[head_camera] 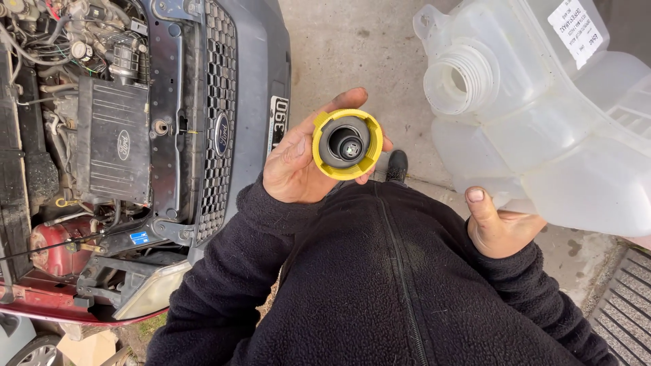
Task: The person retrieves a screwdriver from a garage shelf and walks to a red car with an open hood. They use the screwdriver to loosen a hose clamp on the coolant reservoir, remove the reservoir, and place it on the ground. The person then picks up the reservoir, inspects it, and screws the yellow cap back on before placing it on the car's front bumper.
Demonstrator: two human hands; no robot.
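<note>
Fingers of left hand (298, 166) grip yellow cap (347, 144); right hand (498, 227) clamps translucent tank (542, 115).

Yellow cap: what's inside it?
The yellow cap, underside up in the left hand, shows a grey liner ring and a dark central valve with a pale tip. The cap's outer top is hidden against the palm.

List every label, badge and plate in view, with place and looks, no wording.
Paper label: white rectangle, dark print, on the clear tank in the right hand.
Grille badge: blue oval.
Engine cover badge: oval.
Number plate: white, dark characters, on the bumper.
Sticker: small, blue.
</note>
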